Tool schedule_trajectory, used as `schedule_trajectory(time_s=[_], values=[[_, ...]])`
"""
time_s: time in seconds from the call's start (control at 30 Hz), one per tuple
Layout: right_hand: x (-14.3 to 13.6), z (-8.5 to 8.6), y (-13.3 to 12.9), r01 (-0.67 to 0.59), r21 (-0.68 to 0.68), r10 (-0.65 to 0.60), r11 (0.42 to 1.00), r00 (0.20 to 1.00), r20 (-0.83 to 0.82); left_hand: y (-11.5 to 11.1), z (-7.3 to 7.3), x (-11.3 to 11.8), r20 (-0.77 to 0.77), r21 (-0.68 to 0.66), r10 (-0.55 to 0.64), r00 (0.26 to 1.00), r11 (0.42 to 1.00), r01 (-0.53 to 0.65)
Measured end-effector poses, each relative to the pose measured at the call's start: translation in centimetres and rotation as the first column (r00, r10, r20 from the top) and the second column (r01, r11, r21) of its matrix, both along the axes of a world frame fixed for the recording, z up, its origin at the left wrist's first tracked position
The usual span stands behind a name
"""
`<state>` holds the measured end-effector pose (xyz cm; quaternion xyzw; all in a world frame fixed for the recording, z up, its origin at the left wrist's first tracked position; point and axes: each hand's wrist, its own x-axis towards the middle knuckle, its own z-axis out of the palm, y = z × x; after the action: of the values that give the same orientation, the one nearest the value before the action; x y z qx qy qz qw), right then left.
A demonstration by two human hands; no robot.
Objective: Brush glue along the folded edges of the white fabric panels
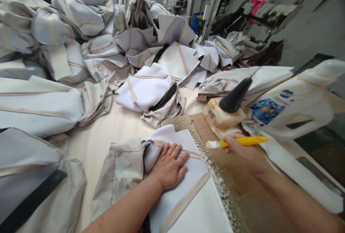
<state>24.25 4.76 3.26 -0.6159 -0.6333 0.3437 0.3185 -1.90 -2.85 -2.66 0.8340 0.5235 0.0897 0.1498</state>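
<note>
My left hand point(171, 166) lies flat with its fingers spread on a white panel point(185, 182) with beige tape strips; grey fabric point(125, 161) is bunched at its left side. In my right hand point(238, 145) is a brush point(249, 140) with a yellow handle, its pale bristles pointing left above brown cardboard point(242, 179). Just beyond that hand stands a stained, pale glue container point(222, 116) with a black cone-shaped top point(235, 95). The panel's right edge runs along a crusted strip point(212, 164).
A large white jug point(304, 100) leans at the right. Many similar white and grey pieces point(70, 10) are heaped at the left and back, and one taped piece point(148, 89) lies ahead of my left hand. Machinery point(272, 15) stands at the back right.
</note>
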Motion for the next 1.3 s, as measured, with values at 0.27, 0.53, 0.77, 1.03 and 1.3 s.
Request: schedule_trajectory(time_s=[0.27,0.53,0.77,1.03,1.3], values=[[-9.1,-3.1,5.3,-0.101,-0.062,0.09,0.993,0.981,-0.171,0.0,0.4,-0.1,0.013,-0.01,-0.001,1.0,1.0,0.001],[-8.5,-3.1,4.4,-0.119,-0.071,0.111,0.99,0.988,-0.108,0.1,0.1,-0.1,0.026,-0.021,0.005,1.0,1.0,-0.004],[-5.9,-2.1,1.3,-0.132,-0.222,0.139,0.966,0.99,0.012,0.0,-0.1,-0.1,0.035,-0.011,0.015,0.999,1.0,-0.015],[-10.3,-4.2,6.4,-0.115,-0.016,0.112,0.993,0.984,-0.14,0.1,-0.1,0.0,0.026,-0.011,0.014,1.0,1.0,-0.013],[-6.4,-1.1,1.5,-0.17,-0.23,0.17,0.958,0.985,-0.022,0.1,0.1,0.2,0.014,-0.017,0.015,1.0,1.0,-0.015]])
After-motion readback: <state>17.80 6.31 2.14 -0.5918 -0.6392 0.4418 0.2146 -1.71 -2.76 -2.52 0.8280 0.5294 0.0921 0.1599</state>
